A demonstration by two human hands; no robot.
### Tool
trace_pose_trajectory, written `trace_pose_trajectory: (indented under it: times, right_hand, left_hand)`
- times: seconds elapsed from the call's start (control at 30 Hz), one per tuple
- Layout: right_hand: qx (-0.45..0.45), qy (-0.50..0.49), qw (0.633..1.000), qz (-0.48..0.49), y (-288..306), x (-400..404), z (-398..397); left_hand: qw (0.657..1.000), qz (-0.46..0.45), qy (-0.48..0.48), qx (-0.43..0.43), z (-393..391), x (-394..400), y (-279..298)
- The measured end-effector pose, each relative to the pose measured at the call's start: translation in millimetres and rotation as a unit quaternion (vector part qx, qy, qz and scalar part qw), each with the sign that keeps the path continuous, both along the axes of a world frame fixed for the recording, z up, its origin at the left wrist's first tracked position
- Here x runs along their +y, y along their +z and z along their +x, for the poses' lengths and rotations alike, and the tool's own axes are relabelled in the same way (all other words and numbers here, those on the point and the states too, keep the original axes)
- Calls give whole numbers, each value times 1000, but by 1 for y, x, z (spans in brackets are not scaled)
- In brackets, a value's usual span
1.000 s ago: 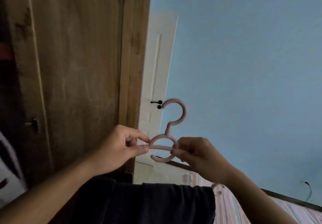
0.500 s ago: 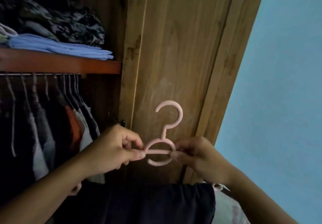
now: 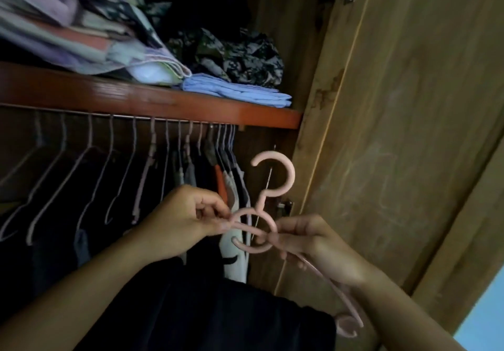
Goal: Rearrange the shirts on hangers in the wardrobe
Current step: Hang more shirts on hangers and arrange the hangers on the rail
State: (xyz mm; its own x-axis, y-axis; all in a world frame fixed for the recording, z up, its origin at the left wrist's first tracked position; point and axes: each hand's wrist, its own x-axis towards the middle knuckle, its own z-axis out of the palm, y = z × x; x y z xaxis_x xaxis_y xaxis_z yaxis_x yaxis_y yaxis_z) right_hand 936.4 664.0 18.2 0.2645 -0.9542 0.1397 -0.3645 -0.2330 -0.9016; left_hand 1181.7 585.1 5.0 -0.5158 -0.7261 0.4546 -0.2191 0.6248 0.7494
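Note:
I hold a pink plastic hanger (image 3: 283, 178) upright in front of the open wardrobe, its hook just below the right end of the metal rail (image 3: 169, 118). My left hand (image 3: 188, 223) pinches the hanger's ring on the left. My right hand (image 3: 316, 244) grips the ring and the right arm of the hanger. A dark shirt (image 3: 223, 320) hangs from it below my wrists. Several shirts on hangers (image 3: 180, 176) crowd the rail; empty wire hangers (image 3: 90, 170) hang further left.
A wooden shelf (image 3: 191, 103) above the rail carries folded blue cloth (image 3: 237, 93), a camouflage garment (image 3: 240, 56) and stacked bedding (image 3: 81, 31). The open wardrobe door (image 3: 403, 132) stands close on the right. A blue wall (image 3: 485, 323) shows at the lower right.
The view has swung left from the blue wall and white door to the wardrobe's inside. Both hands keep their hold on the pink hanger, now near the rail's right end.

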Motion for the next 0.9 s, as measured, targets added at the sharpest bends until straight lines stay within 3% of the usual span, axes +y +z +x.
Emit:
trace_pose_trajectory:
  times: [0.23, 0.37, 0.47, 0.67, 0.77, 0.9]
  right_hand:
    - [-17, 104, 993, 61, -13, -36, 48]
    - [7, 155, 984, 93, -26, -51, 89]
    - [22, 193, 976, 103, -35, -54, 122]
    - [15, 181, 979, 94, -39, -49, 181]
    - [1, 186, 978, 92, -36, -45, 209]
    - [6, 184, 980, 78, -34, -42, 251]
  left_hand:
    - [983, 10, 182, 14, 39, 31, -9]
    - [927, -50, 371, -18, 48, 58, -22]
    - [888, -54, 457, 10, 55, 86, -31]
    - [895, 136, 424, -8, 68, 120, -52]
    - [890, 254, 372, 72, 78, 128, -56]
    - [868, 299, 351, 184, 97, 137, -53]
